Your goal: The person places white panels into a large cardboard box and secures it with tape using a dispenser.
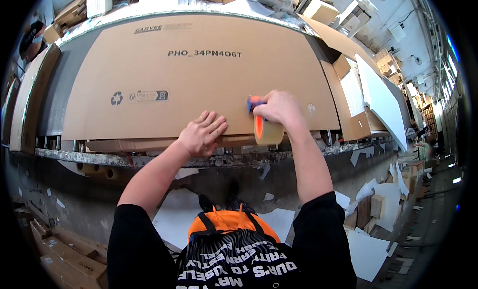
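Observation:
A large flat brown cardboard box [199,90] lies in front of me on a roller conveyor. Near the middle of its front edge, my left hand [201,134] rests flat on the cardboard, fingers stretched out and nothing in them. To its right, my right hand [280,109] is wrapped round the handle of a tape dispenser [255,105], blue and orange in colour. A wide roll of yellowish clear tape [269,133] hangs from it over the box's front edge. My fingers hide part of the handle.
An open carton with white foam sheets [377,100] stands at the box's right end. The worn conveyor rail [114,158] runs along the front. Scraps and white sheets [368,251] litter the floor at right; flat cartons [74,256] lie lower left. A person [32,40] is at far left.

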`<state>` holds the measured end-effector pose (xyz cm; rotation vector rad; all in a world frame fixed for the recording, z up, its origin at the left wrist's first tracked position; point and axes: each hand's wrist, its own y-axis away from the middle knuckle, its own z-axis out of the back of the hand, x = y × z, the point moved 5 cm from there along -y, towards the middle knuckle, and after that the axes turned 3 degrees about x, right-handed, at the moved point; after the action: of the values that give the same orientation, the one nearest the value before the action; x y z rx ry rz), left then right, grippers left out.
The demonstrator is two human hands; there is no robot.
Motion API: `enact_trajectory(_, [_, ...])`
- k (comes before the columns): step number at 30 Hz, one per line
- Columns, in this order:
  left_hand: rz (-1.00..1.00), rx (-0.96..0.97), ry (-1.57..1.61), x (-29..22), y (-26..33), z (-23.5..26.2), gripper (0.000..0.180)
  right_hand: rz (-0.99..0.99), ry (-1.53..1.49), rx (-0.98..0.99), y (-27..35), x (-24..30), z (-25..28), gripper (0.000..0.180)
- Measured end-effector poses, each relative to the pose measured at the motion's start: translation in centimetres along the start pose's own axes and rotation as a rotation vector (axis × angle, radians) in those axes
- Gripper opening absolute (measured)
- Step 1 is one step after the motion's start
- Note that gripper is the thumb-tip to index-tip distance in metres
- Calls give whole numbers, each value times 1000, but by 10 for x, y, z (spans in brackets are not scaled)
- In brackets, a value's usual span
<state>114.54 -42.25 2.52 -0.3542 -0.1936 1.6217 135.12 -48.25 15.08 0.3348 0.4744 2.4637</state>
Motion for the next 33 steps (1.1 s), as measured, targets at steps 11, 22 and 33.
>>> enact_trajectory(11, [45,23,-41,2,9,1,75,78,48,27,107,-52,-154,63])
enact_trajectory(22, [125,175,-83,-4,2,-3,77,97,293,52,46,16,-154,33])
enact_trajectory(33, [231,-10,-39,1,19,7,75,796,-516,184,86,18,-56,70])
